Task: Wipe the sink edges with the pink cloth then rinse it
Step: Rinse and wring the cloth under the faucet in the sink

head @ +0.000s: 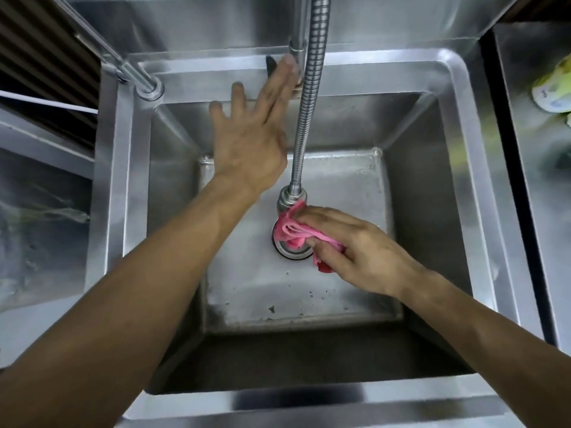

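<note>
Steel sink (457, 97), deep basin, seen from above. Right hand (361, 251) is low in the basin, fingers curled round the bunched pink cloth (296, 231), gripping it directly under the nozzle (289, 199) of the flexible ribbed hose (310, 97) that hangs down the middle of the frame. Cloth touches the nozzle's end and sits over the round drain (290, 253), hiding part of it; a fold of cloth sticks out below the palm. No water stream can be made out. Left hand (251, 134) is stretched to the back rim, fingers spread and flat, nothing held, fingertips at the base of the faucet post (298, 54) beside a small dark lever (271, 64); motion blur there, so contact with lever or post can't be confirmed. Second pipe (123, 67) runs diagonally into a fitting at the back-left corner of the rim. Basin floor shows scattered dark specks and some wet sheen. Far right, on the adjoining steel surface, a blurred yellow-green object (554, 88), unidentifiable.
</note>
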### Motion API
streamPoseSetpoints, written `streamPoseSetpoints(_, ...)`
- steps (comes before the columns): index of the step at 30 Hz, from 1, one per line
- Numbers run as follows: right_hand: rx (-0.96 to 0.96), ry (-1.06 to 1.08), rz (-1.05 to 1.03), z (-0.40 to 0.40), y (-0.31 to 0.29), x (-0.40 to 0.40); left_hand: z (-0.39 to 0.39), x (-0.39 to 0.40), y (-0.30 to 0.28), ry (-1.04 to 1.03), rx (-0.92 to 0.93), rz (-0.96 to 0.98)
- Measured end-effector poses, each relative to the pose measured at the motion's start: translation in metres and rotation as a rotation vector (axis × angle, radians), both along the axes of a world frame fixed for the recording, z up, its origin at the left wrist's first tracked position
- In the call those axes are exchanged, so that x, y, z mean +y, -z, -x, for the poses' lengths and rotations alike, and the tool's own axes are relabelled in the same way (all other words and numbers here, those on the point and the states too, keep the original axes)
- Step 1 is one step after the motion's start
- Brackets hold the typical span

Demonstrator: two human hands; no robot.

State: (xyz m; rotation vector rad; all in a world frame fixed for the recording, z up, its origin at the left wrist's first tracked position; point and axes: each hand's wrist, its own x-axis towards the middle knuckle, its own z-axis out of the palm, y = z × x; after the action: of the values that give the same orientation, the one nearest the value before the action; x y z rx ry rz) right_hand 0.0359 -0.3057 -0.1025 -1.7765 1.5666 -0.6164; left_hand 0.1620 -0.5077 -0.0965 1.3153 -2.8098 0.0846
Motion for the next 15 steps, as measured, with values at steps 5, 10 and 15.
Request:
streamPoseSetpoints(5, -0.113, 0.0, 0.003, 0.004, 0.006, 0.01, 0.007, -0.007, -0.01, -0.168, 0.261, -0.443)
streamPoseSetpoints(10, -0.167, -0.039, -0.065, -0.008, 0.021, 0.017, -0.019, -0.005, -0.01, -0.048, 0.512, -0.634)
streamPoseSetpoints(15, -0.153, -0.068, -0.162, -0.019, 0.042, 0.013, -0.061, 0.088, 0.048, -0.371, 0.804, -0.518)
